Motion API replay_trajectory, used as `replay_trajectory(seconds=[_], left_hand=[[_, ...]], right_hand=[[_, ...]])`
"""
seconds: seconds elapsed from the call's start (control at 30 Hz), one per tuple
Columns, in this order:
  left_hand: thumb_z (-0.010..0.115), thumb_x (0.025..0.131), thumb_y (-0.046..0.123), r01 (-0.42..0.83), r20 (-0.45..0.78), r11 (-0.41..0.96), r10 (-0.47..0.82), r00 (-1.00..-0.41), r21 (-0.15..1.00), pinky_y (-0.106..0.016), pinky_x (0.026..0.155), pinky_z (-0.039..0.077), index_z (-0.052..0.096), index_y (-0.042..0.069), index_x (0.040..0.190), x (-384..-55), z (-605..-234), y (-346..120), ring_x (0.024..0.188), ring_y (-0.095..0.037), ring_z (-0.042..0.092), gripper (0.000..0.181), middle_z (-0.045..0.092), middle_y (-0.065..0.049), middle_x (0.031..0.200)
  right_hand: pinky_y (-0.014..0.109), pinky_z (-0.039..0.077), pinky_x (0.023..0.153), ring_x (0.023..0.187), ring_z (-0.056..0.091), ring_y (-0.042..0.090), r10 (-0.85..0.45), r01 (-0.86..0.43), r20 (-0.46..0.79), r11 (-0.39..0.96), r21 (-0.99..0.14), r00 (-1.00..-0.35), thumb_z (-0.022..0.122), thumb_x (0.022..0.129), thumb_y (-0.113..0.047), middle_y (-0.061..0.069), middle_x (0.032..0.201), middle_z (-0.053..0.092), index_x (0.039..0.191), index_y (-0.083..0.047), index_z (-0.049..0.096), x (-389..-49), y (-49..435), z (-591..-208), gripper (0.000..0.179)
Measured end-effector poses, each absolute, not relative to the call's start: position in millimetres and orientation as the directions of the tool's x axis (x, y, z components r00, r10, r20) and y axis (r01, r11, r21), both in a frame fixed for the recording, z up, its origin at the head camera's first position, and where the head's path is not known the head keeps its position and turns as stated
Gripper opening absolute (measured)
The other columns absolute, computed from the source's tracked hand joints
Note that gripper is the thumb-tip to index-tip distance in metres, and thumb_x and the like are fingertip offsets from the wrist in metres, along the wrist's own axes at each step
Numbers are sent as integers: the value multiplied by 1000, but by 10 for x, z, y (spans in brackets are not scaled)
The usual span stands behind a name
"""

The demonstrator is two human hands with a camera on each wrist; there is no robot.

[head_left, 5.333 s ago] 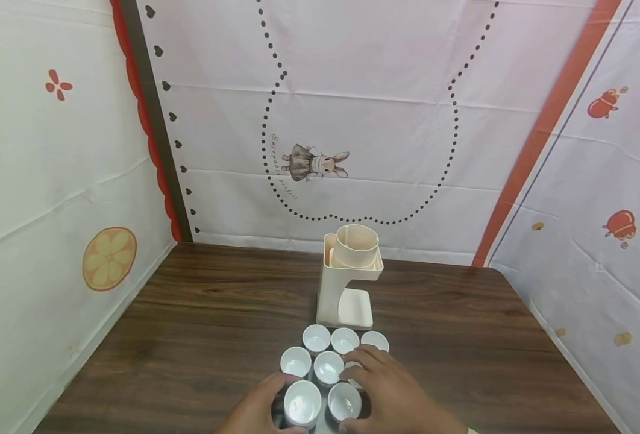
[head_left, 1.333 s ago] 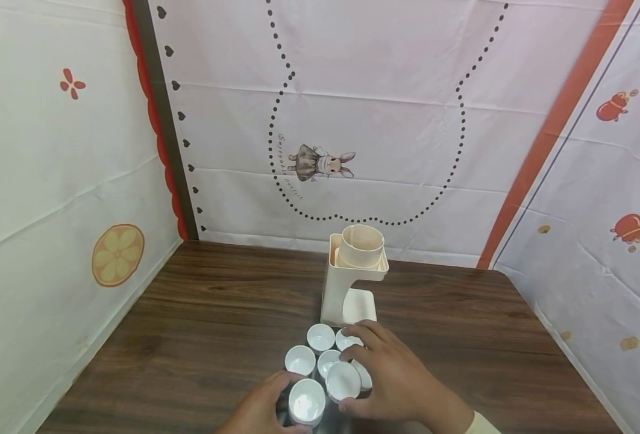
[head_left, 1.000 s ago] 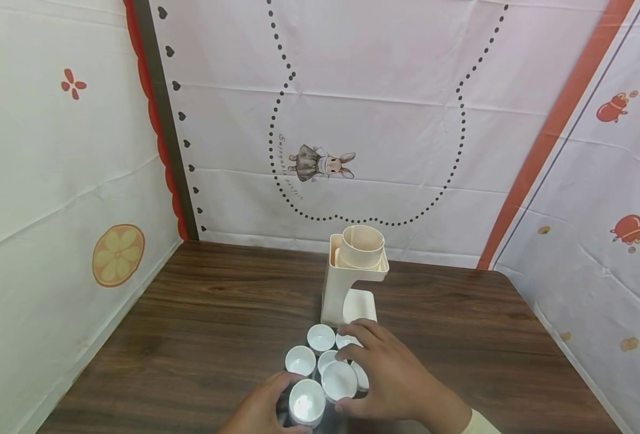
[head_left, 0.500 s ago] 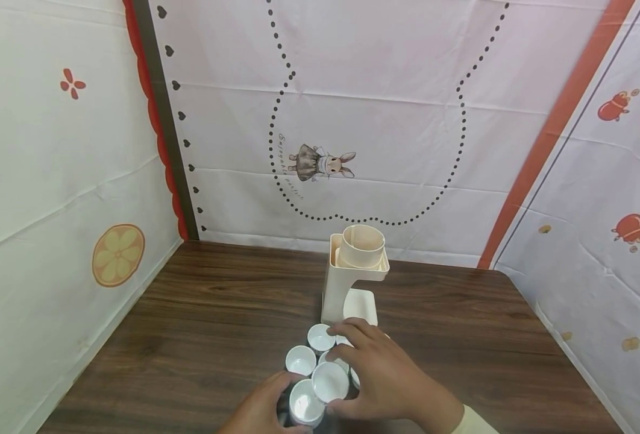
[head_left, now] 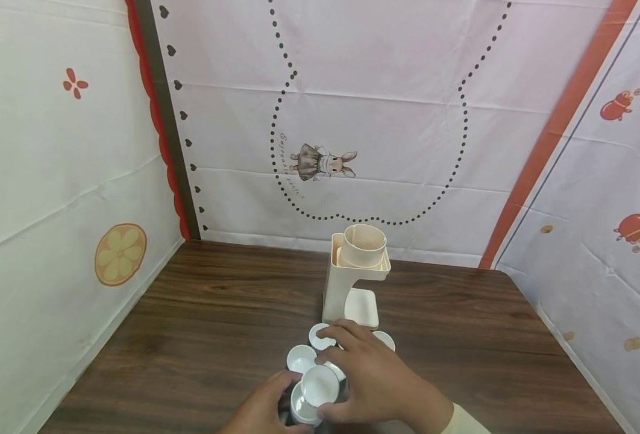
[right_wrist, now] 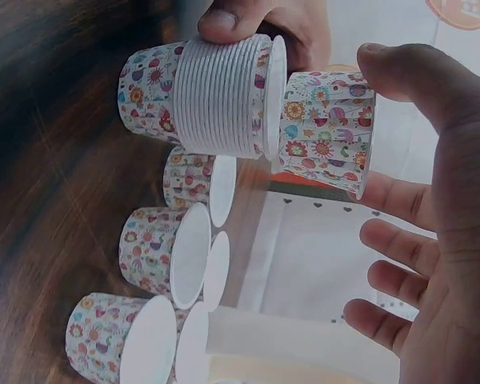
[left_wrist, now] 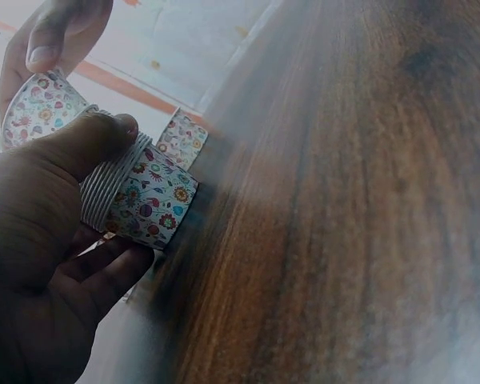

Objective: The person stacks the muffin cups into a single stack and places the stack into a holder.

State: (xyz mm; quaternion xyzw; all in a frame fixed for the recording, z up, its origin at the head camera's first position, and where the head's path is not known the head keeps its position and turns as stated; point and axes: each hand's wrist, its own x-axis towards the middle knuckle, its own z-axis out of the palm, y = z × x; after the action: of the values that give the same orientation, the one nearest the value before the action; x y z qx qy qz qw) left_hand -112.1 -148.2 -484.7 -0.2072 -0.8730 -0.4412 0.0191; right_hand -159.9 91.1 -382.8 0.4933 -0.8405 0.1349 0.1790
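Observation:
My left hand (head_left: 260, 405) grips a stack of nested paper cups (left_wrist: 148, 192) with a floral print, standing on the table's near side in the head view. Thumb and fingers wrap its layered rims. My right hand (head_left: 376, 377) pinches a single paper cup (right_wrist: 326, 132) by its rim, white inside and printed outside. That cup is upright, with its base just at the stack's mouth; whether they touch, I cannot tell. Several single paper cups stand beyond, among them a left cup (head_left: 301, 359) and a far-right cup (head_left: 384, 339). My right hand partly hides the others.
Behind the cups stands a cream-coloured dispenser-like stand (head_left: 335, 295) with a round cylinder on top and a flat base. The dark wooden table (head_left: 217, 325) runs back to a printed cloth wall (head_left: 407, 150), with cloth on both sides.
My right hand has lifted the front-right paper cup and carried it left, from beside the stack to over its mouth. My left hand keeps holding the stack in place.

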Motion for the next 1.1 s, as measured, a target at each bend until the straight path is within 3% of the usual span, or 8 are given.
replay_trajectory(seconds=[0.63, 1.1], left_hand=[[93, 72, 41, 395, 238, 532, 339, -910, 749, -36, 91, 52, 62, 20, 132, -1104, -4854, -1468, 105, -7, 58, 71, 61, 12, 120], [93, 71, 41, 321, 162, 475, 345, -924, 819, -32, 86, 51, 63, 25, 127, -1104, -4813, -1480, 100, -5, 58, 66, 60, 16, 113]], right_hand=[[35, 44, 106, 131, 45, 17, -791, -892, 455, 451, -17, -409, 87, 63, -60, -6, 136, 54, 107, -25, 71, -1595, 816, -3910, 59], [34, 43, 107, 135, 42, 15, -785, -864, 397, 501, -45, -475, 85, 64, -62, -8, 138, 53, 110, -27, 71, -1595, 853, -3949, 60]])
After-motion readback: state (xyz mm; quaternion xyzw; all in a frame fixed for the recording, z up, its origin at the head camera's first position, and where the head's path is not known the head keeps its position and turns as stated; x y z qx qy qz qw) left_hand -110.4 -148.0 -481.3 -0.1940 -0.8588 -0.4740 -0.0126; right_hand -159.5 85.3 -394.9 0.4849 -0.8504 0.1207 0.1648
